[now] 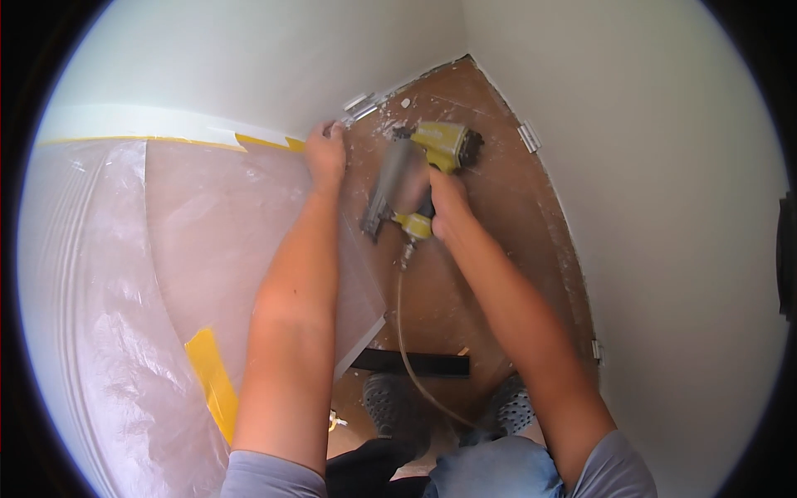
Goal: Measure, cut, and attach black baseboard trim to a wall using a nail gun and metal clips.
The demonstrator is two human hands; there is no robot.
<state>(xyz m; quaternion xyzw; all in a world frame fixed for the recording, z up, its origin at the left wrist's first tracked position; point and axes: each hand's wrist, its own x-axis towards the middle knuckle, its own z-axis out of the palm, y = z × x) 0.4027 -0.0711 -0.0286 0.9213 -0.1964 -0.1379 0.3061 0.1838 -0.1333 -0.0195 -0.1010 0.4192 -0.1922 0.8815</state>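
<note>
Forearms (295, 324) outstretched, right fingers (439, 186) around nailer (442, 143)

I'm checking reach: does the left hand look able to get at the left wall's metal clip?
Probably yes: the left hand is beside the metal clip, nothing visibly between; the right hand holds the pneumatic nailer aside.

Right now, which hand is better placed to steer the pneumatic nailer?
Probably the right hand: it grips the pneumatic nailer, whereas the left hand is apart from it, near a silver metal piece.
</note>
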